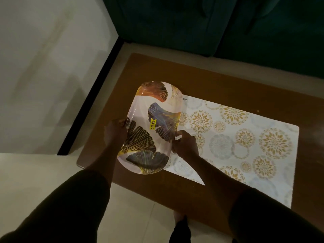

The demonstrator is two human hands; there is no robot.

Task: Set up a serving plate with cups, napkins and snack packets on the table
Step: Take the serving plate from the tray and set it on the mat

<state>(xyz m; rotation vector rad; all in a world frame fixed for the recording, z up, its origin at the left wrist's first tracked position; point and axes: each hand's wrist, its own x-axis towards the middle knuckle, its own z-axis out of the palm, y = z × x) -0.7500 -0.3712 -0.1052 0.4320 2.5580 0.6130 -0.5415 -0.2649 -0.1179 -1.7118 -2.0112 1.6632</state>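
Observation:
An oblong white serving plate (140, 106) with gold-lined leaf prints and a yellow price sticker (152, 124) is over the left end of a brown wooden table (219, 81). My left hand (114, 133) grips the plate's left rim. My right hand (185, 143) grips its right rim. The plate's right side overlaps the left end of a white table mat (245, 137) with gold and grey round motifs. I cannot tell whether the plate touches the table or hangs just above it. No cups, napkins or snack packets are in view.
A dark green sofa (210, 23) stands behind the table. Pale floor tiles (43, 85) lie to the left, with a black strip (87, 102) running along the floor. My foot (178, 216) shows below the table's near edge.

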